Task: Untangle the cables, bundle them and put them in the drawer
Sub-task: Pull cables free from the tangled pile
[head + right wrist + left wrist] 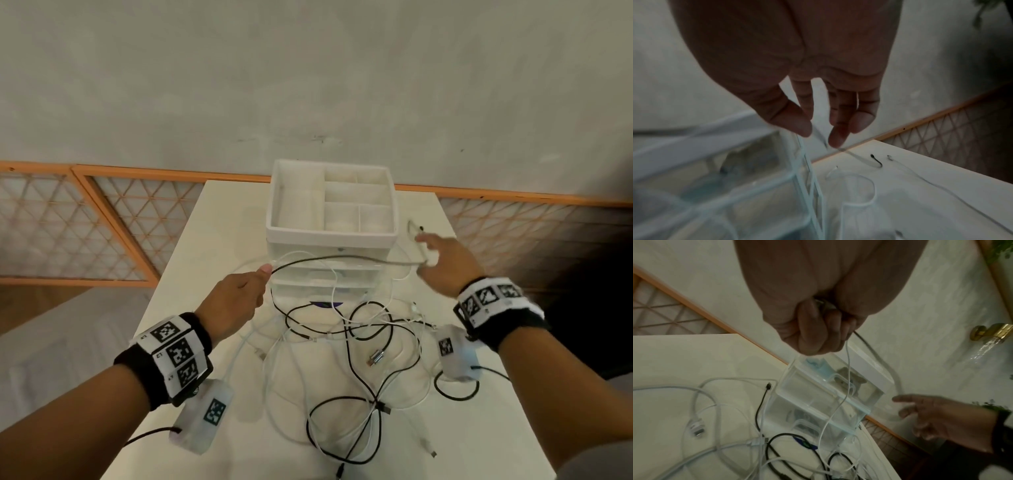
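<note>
Above a white table [191, 260], a person's left hand [233, 301] is closed in a fist around a grey cable [342, 259], the thumb and fingers pinching it where it leaves the hand; the left wrist view shows the fingers curled tight, with a thin white cable [847, 369] also dropping from the fist. From there the grey cable runs level across the front of a small clear drawer unit [329, 274] to the right hand [445, 263], which hangs beside the unit's right side with its fingers loosely spread. In the blurred right wrist view the thumb and fingertips [836, 138] point downward around the strand, and whether they actually pinch it cannot be told. On top of the drawer unit sits a white divided tray [274, 219], and its drawer fronts appear shut. Nearer the person, a tangle of black and white cables [359, 359] lies loose on the tabletop in front of the unit, loops crossing one another and several metal plugs showing. Both wrists wear black bands carrying square black-and-white markers, with a small white module hanging below each. Behind the table runs an orange-framed lattice panel [102, 219] along the foot of a pale wall [308, 68].
</note>
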A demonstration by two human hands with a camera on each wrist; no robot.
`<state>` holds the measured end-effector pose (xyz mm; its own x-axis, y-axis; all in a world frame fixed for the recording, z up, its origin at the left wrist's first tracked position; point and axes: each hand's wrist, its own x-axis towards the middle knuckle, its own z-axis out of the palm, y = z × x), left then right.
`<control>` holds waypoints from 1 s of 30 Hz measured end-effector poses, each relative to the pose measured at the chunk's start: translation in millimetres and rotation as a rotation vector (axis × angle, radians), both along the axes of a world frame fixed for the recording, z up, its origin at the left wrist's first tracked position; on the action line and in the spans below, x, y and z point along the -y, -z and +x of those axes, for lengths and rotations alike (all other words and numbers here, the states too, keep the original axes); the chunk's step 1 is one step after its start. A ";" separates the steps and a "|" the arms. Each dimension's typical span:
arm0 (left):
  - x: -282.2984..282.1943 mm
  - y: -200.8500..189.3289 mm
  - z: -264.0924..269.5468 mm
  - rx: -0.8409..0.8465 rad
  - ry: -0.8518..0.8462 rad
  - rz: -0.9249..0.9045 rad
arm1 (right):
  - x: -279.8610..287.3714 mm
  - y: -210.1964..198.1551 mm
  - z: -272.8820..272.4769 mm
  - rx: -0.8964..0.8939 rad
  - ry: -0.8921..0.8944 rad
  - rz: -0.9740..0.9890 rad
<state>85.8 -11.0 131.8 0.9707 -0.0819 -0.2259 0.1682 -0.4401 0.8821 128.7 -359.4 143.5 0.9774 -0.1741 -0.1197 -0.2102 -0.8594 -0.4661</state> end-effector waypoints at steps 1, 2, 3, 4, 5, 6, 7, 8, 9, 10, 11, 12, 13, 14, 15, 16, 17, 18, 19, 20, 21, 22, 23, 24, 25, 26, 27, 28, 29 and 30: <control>1.4 -2.0 -0.7 0.024 0.030 -0.013 | -4.6 5.4 -10.7 -0.069 -0.011 -0.020; 3.5 -4.1 -1.6 0.054 0.068 -0.001 | -13.3 8.6 -21.6 -0.080 -0.031 0.031; 6.7 -6.1 -2.9 0.090 0.115 0.028 | -25.8 8.7 -33.1 -0.043 -0.073 0.142; 11.6 -9.3 -5.0 0.129 0.174 0.057 | -41.6 7.4 -44.1 0.010 -0.129 0.297; 17.6 -12.5 -8.3 0.165 0.244 0.072 | -59.3 5.2 -54.1 0.056 -0.200 0.429; 25.0 -16.6 -12.6 0.195 0.317 0.072 | -76.1 5.0 -62.6 0.070 -0.277 0.494; 32.0 -20.0 -17.2 0.216 0.385 0.063 | -94.0 3.5 -71.7 0.056 -0.355 0.506; 37.8 -22.9 -22.1 0.227 0.447 0.052 | -107.9 7.4 -76.5 0.030 -0.400 0.465; 41.5 -25.4 -26.5 0.228 0.497 0.039 | -115.1 11.7 -78.3 -0.009 -0.405 0.404; 42.3 -27.6 -30.2 0.224 0.529 0.021 | -112.0 20.3 -75.7 -0.054 -0.387 0.330; 39.5 -28.8 -32.7 0.220 0.538 0.002 | -102.6 27.6 -71.6 -0.117 -0.361 0.240; 34.1 -29.5 -34.9 0.212 0.528 -0.008 | -86.9 35.0 -66.1 -0.216 -0.324 0.120; 26.7 -28.3 -36.3 0.198 0.512 0.008 | -69.1 39.1 -60.8 -0.294 -0.267 0.016; 18.6 -24.9 -37.8 0.175 0.504 0.061 | -49.7 42.7 -57.3 -0.323 -0.191 -0.049; 11.4 -19.4 -40.4 0.137 0.515 0.154 | -31.3 44.0 -55.6 -0.294 -0.087 -0.079; 6.7 -12.4 -44.2 0.084 0.543 0.260 | -18.3 45.0 -55.7 -0.191 0.025 -0.053; 4.0 -1.5 -48.3 0.018 0.575 0.357 | -12.9 44.4 -58.9 -0.026 0.112 0.020; 3.9 11.3 -52.3 -0.044 0.591 0.432 | -12.8 46.0 -61.8 0.154 0.131 0.103; 5.9 24.3 -56.8 -0.100 0.585 0.479 | -17.7 48.0 -65.2 0.268 0.087 0.181; 9.2 36.6 -60.6 -0.147 0.560 0.503 | -25.3 53.4 -69.2 0.288 0.026 0.229; 12.6 48.5 -63.9 -0.191 0.518 0.510 | -33.0 62.3 -75.6 0.224 -0.021 0.257; 16.1 57.3 -67.6 -0.233 0.464 0.496 | -40.5 72.8 -83.9 0.111 -0.018 0.214; 18.8 63.7 -70.3 -0.261 0.401 0.476 | -46.6 86.2 -93.6 0.016 -0.003 0.147; 20.6 67.7 -72.3 -0.265 0.341 0.474 | -53.1 99.7 -105.0 -0.058 0.015 0.073; 21.2 70.5 -73.4 -0.250 0.280 0.483 | -58.2 114.6 -117.4 -0.136 0.036 0.016; 21.4 72.9 -73.3 -0.232 0.227 0.485 | -63.8 127.7 -129.3 -0.234 0.041 -0.031; 21.9 74.3 -72.7 -0.220 0.178 0.455 | -69.6 137.3 -139.8 -0.332 0.021 -0.071; 23.5 73.3 -71.6 -0.216 0.137 0.413 | -75.9 143.1 -147.4 -0.413 -0.005 -0.112; 25.8 70.8 -70.4 -0.211 0.109 0.370 | -80.8 146.2 -151.3 -0.441 -0.021 -0.143; 29.2 66.9 -67.9 -0.196 0.085 0.333 | -85.3 144.0 -151.4 -0.412 -0.018 -0.147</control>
<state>17.9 -40.1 64.9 0.8996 -0.0513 -0.4337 0.2694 -0.7163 0.6437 -22.6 -274.1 -0.5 0.8564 -0.2018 -0.4753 -0.3374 -0.9154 -0.2193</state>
